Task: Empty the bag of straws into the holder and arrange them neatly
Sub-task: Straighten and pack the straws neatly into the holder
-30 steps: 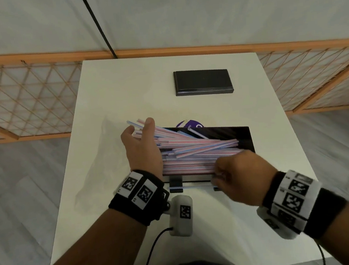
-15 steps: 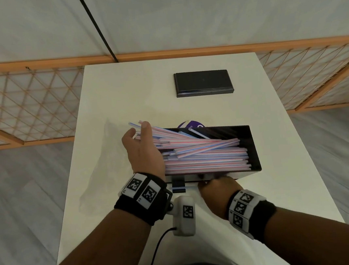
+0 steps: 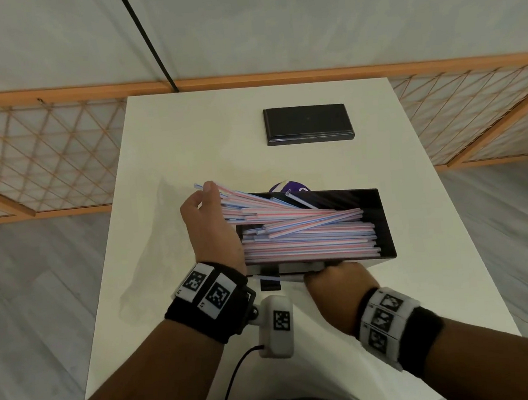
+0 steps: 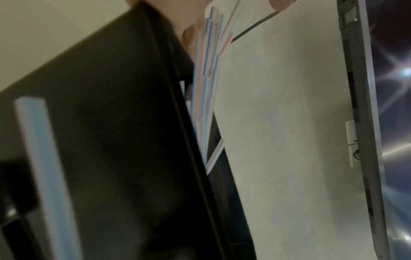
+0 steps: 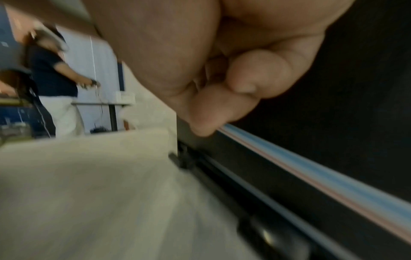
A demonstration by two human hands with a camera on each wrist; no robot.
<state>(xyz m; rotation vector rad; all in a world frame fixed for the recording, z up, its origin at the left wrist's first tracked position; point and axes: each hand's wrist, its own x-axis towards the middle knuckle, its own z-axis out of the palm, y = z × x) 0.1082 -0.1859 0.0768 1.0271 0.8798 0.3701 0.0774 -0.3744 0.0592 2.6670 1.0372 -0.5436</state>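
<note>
The black holder [image 3: 382,221] stands mid-table, full of pink-and-blue striped straws [image 3: 307,240]; most lie flat, and a fan of them sticks up over its left end. My left hand [image 3: 208,211] is at that end, thumb on top of the raised straw ends [image 4: 206,58] and fingers curled beside them. At the holder's front wall my right hand [image 3: 333,278] has its fingers curled and pinches a single straw [image 5: 311,168] that lies along the front ledge. The empty clear bag [image 3: 151,241] lies flat on the table left of my left hand.
A flat black slab [image 3: 308,124] lies at the back of the white table [image 3: 187,136]. A purple label [image 3: 290,187] shows behind the holder. A white tagged device [image 3: 277,326] with a cable sits at the front edge. Wooden lattice fencing [image 3: 45,161] flanks the table.
My right hand left the top of the straw pile and dropped to the holder's front, where it now pinches one straw. My left hand stayed at the left straw ends.
</note>
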